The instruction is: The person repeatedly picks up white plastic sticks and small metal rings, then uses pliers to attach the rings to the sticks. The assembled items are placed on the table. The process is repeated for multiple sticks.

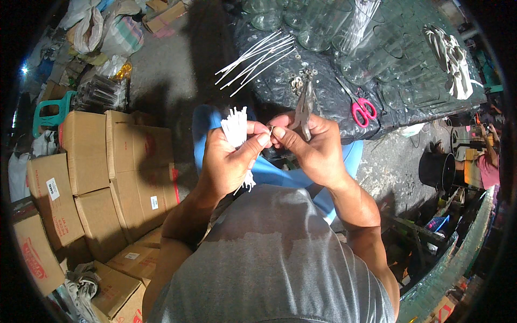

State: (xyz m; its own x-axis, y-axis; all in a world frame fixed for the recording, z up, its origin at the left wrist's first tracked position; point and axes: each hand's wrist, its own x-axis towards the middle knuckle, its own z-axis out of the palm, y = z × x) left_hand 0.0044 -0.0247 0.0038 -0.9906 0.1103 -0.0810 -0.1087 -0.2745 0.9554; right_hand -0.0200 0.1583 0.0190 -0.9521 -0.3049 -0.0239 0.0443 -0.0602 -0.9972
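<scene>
My left hand is closed round a bundle of thin white cords, stiff and wick-like, standing up out of the fist. My right hand has a pair of worn metal pliers lodged between its fingers, pointing away from me. Thumb and fingertips of both hands meet in front of my chest, pinching something too small to make out. Beyond the pliers, small metal rings lie on a table covered in black plastic. More loose white cords are spread at the table's near left corner.
Pink-handled scissors lie right of the pliers. Glass jars crowd the table's far side, one holding white cords. A white cloth lies at the right. Cardboard boxes are stacked at my left. Another person is far right.
</scene>
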